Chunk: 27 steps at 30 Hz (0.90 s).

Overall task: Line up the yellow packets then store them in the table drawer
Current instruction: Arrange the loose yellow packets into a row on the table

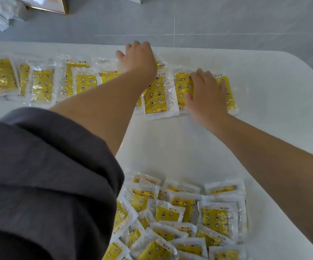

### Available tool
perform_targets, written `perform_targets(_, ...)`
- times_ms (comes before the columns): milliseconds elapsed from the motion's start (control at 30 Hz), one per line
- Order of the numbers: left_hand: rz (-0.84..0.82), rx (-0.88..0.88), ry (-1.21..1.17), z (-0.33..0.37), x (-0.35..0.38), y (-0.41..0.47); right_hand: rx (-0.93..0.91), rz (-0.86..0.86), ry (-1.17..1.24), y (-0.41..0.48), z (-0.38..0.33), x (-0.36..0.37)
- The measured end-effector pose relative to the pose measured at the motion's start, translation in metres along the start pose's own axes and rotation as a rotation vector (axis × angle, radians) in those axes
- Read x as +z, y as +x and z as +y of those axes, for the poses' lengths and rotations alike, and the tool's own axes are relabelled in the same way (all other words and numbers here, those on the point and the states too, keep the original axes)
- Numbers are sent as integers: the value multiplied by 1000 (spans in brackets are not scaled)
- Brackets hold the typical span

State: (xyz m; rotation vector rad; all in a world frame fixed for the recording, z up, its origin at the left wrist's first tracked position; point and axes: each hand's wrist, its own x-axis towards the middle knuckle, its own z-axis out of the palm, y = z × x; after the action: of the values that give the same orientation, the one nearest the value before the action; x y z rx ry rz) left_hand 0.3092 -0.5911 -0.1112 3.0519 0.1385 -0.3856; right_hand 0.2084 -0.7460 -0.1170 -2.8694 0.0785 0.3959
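Yellow packets (154, 96) under left hand (138, 57) and right hand (207, 96), both grips flat, unclenched

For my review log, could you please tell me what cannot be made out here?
Head view:
- Table drawer: not in frame.
- Loose pile: count unknown, cut by the bottom edge and the dark sleeve.
- Packet under the right hand: mostly covered by the palm.
- Left hand: grip unclear, fingers point away.
- Packet lettering: too small to read.
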Motion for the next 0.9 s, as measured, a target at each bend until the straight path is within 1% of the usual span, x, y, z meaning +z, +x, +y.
perform_targets(67, -16, -30, -67, 6, -1, 6, -21, -3, -22, -3, 1, 4)
perform_targets(133, -16, -9, -119, 13, -2, 10, -38, -12, -44, -4, 2, 5)
perform_targets(300, -29, 239, -192, 33, -2, 7, -41, -6, -70, -5, 3, 9)
perform_targets(433, -80, 347, -199, 42, -3, 3, -6, -7, -97, -4, 3, 12)
perform_targets(600, -118, 376, -89, 38, -12, -4, 102, -4, -115, 0, 3, 11)
perform_targets(700, -136, 438, -58, 29, -14, -20, 163, -19, -108, 2, -2, 10)
perform_targets(800, -107, 535, 7, 6, -10, -54, 152, -17, -51, -1, -3, 5)
perform_targets(900, -144, 618, 184, -18, 2, -91, 100, 2, -30, -16, 6, -2)
